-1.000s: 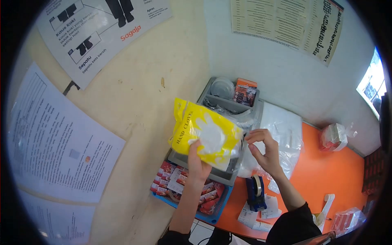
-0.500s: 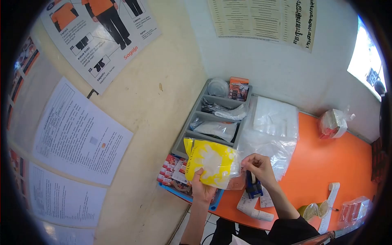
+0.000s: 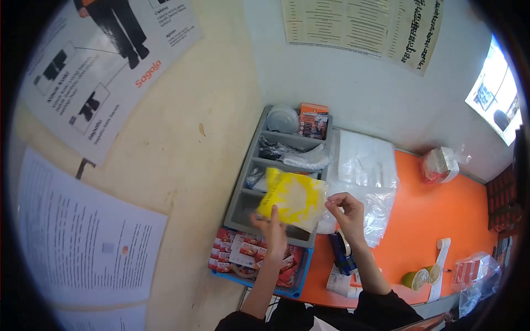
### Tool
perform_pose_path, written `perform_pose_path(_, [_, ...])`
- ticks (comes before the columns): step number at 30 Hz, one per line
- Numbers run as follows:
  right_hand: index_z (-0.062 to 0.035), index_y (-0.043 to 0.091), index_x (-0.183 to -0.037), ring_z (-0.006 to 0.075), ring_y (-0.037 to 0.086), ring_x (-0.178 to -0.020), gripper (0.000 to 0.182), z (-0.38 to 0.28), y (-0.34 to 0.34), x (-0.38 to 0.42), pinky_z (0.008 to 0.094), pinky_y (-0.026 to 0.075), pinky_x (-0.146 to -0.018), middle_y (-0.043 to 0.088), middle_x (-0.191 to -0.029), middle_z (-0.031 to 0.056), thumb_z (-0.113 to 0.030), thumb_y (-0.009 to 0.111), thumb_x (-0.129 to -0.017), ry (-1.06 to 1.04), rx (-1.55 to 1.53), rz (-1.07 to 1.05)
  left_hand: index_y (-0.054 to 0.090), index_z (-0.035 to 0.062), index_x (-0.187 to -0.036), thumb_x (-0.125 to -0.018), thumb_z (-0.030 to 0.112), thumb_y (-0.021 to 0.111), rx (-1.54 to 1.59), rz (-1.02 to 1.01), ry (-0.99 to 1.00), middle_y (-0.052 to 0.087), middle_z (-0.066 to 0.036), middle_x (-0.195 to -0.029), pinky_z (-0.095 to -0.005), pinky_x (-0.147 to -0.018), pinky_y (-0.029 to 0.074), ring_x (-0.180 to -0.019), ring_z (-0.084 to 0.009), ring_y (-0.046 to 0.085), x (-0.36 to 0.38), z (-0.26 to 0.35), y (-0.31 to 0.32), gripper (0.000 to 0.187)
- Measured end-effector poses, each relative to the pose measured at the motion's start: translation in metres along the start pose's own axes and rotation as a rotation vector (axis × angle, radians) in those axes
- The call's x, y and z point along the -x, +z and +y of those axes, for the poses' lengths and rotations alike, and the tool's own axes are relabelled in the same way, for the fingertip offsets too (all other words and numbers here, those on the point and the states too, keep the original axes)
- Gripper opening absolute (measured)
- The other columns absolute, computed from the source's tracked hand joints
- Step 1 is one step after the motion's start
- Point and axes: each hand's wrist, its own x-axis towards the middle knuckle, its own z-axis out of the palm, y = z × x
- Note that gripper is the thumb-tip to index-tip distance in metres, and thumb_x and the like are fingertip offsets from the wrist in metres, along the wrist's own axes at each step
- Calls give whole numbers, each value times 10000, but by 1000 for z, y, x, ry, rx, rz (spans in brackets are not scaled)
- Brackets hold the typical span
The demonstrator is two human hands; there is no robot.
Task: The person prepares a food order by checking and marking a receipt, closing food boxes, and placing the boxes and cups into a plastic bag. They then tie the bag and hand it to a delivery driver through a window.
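Note:
A yellow and clear plastic packet of hand gloves (image 3: 295, 198) is held up over the front half of the grey compartment tray (image 3: 235, 212). My left hand (image 3: 271, 229) grips its lower left edge, thumb on the front face; the other fingers are partly blurred. At the packet's right edge my right hand (image 3: 349, 212) is closed in a pinch on the clear plastic. Just below my right hand, a dark blue tape dispenser (image 3: 343, 256) lies on the orange table (image 3: 430, 215).
Clear plastic bags (image 3: 367, 165) are stacked right of the tray. A blue basket (image 3: 307, 265) with red printed packets stands in front. Receipt paper (image 3: 338, 282), lidded cups (image 3: 415, 279) and a wrapped box (image 3: 439, 165) are also on the table. An orange box (image 3: 313, 120) sits in the tray.
Both hands have moved the packet up and away from me, from over the basket to over the tray's front compartments. The camera view has shifted slightly.

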Motion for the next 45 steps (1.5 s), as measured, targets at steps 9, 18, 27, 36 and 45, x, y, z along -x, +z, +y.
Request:
perform_pose_path(9, [-9, 498, -839, 168, 615, -911, 86, 20, 17, -18, 283, 478, -772, 634, -882, 80, 30, 575, -843, -104, 11, -269, 526, 16, -921, -798, 82, 670, -717, -649, 584, 601, -90, -883, -321, -720, 479, -847, -187, 616, -3, 60, 26, 200])
perform_pose_path(18, [-44, 615, -737, 280, 620, -827, 139, 36, 25, -47, 371, 511, -698, 614, -891, 148, -170, 647, -688, -289, 1291, -599, 523, 13, -796, -781, -15, 620, -597, -918, 554, 549, -55, -729, -258, -642, 443, -675, -153, 558, -17, 32, 34, 102])
perform_pose_path(27, [16, 608, -899, 278, 620, -701, 166, -25, 4, -91, 357, 496, -612, 612, -748, 152, 7, 580, -736, -378, 536, -365, 377, 212, -1348, -641, 42, 737, -1013, -683, 888, 472, -133, -1190, -410, -801, 496, -1032, -350, 542, -69, 54, 47, 812])
perform_pose_path(36, [34, 606, -1030, 73, 570, -741, 231, -121, -84, -123, 220, 465, -662, 626, -870, 38, -137, 464, -967, -374, 131, 459, 439, 214, -1251, -648, -66, 648, -1320, -444, 1189, 480, -117, -1078, -432, -755, 502, -982, -341, 542, -193, 68, 104, 697])
perform_pose_path(45, [-63, 661, -1060, 271, 590, -908, 258, 79, 18, -207, 343, 449, -737, 629, -999, 141, -20, 584, -817, -429, 975, 17, 350, 59, -1383, -710, -66, 590, -1096, -641, 808, 430, -182, -1314, -406, -1013, 365, -1202, -367, 429, -214, 55, 86, 726])
